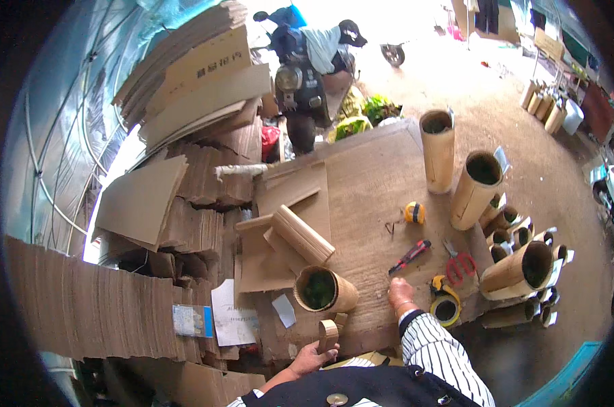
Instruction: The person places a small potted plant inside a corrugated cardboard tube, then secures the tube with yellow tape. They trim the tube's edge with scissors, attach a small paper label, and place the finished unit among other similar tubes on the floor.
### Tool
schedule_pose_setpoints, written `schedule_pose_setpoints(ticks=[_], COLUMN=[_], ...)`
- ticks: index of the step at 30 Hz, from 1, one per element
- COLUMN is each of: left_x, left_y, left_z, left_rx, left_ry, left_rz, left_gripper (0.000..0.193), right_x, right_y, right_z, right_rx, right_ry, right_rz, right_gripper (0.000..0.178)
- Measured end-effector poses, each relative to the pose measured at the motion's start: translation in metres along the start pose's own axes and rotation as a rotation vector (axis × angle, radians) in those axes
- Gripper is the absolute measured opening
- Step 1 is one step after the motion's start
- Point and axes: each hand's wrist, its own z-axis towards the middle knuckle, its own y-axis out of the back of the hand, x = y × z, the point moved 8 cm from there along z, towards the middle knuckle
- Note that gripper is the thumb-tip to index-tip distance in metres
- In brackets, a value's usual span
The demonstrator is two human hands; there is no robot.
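At the table's near edge, my left hand is closed on a tan roll, a looped band that looks like packing tape. Just beyond it stands a cardboard tube with dark green stuff inside. My right hand is closed and rests on the wooden table; whether anything is in its fingers is hidden. Close to its fingertips lies a red and black utility knife. Red-handled scissors, a yellow tape dispenser and a yellow tape measure are on the right half of the table.
Two upright tubes stand at the right edge, with several more tubes beside the table. Cardboard rolled and flat lies at left. Tall stacks of cardboard line the left side. A scooter is parked beyond the table.
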Motion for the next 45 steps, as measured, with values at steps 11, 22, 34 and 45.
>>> schedule_pose_setpoints(ticks=[11,22,34,45], left_x=[-0.053,-0.080,-0.044,0.021], left_y=[0.002,-0.142,-0.256,-0.338], left_z=[0.034,0.026,-0.027,-0.043], left_rx=[0.117,0.716,0.820,1.106], left_ry=[-0.264,-0.337,-0.389,-0.305], left_rz=[-0.316,-0.342,0.340,0.816], left_gripper=[0.024,0.023,0.055,0.035], right_x=[0.135,0.078,-0.114,-0.155], right_y=[0.128,0.203,0.192,0.015], right_z=[-0.149,-0.273,-0.430,-0.906], right_rx=[0.249,-0.100,-0.849,-0.826], right_ry=[0.268,0.235,-0.577,-2.230], right_rz=[1.088,1.023,0.527,0.383], right_gripper=[0.016,0.035,0.028,0.028])
